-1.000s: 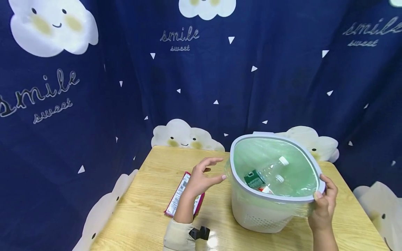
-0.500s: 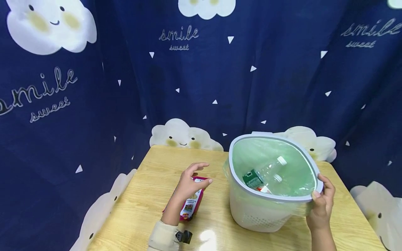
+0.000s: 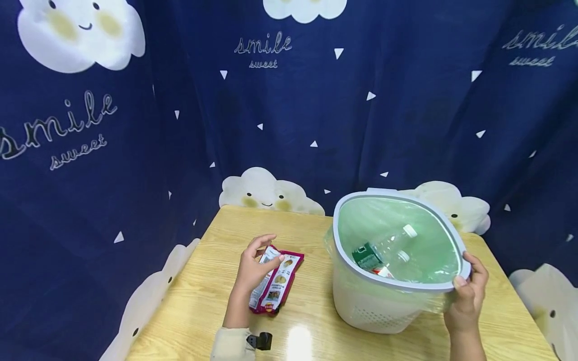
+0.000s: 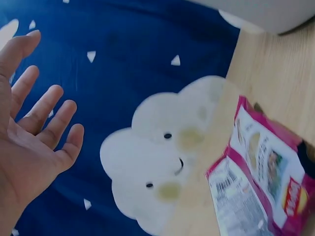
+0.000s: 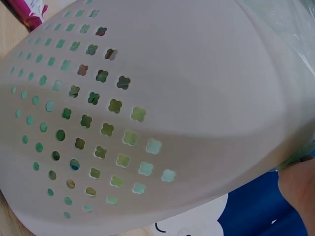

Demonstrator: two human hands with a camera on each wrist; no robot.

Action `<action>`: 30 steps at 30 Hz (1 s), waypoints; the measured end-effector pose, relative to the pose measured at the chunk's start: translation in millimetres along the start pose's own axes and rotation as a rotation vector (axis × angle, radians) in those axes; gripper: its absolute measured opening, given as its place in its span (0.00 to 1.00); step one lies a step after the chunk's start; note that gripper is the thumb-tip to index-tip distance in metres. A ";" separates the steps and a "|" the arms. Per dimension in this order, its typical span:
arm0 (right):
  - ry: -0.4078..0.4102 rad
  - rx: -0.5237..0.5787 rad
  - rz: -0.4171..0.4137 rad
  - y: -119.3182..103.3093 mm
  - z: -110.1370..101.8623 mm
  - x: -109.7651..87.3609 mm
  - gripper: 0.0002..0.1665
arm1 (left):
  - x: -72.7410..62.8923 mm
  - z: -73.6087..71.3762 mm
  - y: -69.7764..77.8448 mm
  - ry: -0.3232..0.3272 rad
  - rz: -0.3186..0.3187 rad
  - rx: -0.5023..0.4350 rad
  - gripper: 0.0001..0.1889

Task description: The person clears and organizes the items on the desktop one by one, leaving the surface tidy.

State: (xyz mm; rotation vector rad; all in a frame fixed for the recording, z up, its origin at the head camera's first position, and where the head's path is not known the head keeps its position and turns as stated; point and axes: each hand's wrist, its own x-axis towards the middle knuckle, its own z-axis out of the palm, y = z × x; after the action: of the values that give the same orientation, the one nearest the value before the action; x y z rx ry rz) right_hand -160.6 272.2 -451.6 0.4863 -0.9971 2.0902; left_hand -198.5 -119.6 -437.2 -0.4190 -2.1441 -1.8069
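My right hand [image 3: 467, 293] grips the right side of the rim of a pale perforated trash bin [image 3: 375, 313], thumb on the near edge. A thin green trash bag [image 3: 393, 215] lines the bin and hangs over its rim. Inside lie clear plastic bottles, one with a green label [image 3: 367, 256]. My left hand [image 3: 255, 268] hovers by a magenta-and-white snack bag [image 3: 277, 286] on the table, its fingers spread and apart from it, as the left wrist view shows. The bag shows a barcoded silver face beside a printed white one.
The wooden table [image 3: 316, 326] holds the bin on its right half and the snack bag left of it. A blue curtain [image 3: 289, 115] with clouds hangs behind and at both sides. My left wrist wears a black strap buckle [image 3: 261, 341].
My left hand has drawn left, away from the bin. The snack bag beneath it has shifted from a flat barcoded face to showing its printed white face too. The right hand keeps its hold.
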 end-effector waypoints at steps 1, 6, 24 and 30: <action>-0.001 0.003 0.000 0.6 0.2 -0.1 0.30 | -1.8 -3.6 -1.5 0.013 -0.011 0.007 0.24; -0.002 0.015 0.007 2.7 1.9 -1.3 0.30 | -8.9 -19.0 -17.0 0.083 -0.081 0.015 0.26; 0.055 0.035 0.003 0.6 0.8 0.6 0.31 | -11.7 -38.5 -97.4 0.105 -0.361 -0.071 0.29; 0.019 0.034 0.003 2.2 0.0 -1.3 0.31 | -18.6 -38.1 -135.9 0.113 -0.425 -0.072 0.31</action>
State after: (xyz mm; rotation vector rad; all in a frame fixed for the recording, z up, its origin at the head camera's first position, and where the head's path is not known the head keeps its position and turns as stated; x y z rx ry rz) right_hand -161.5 270.7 -453.5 0.4815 -0.9530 2.1137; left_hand -235.6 -179.9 -560.6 0.1366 -2.2152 -2.0705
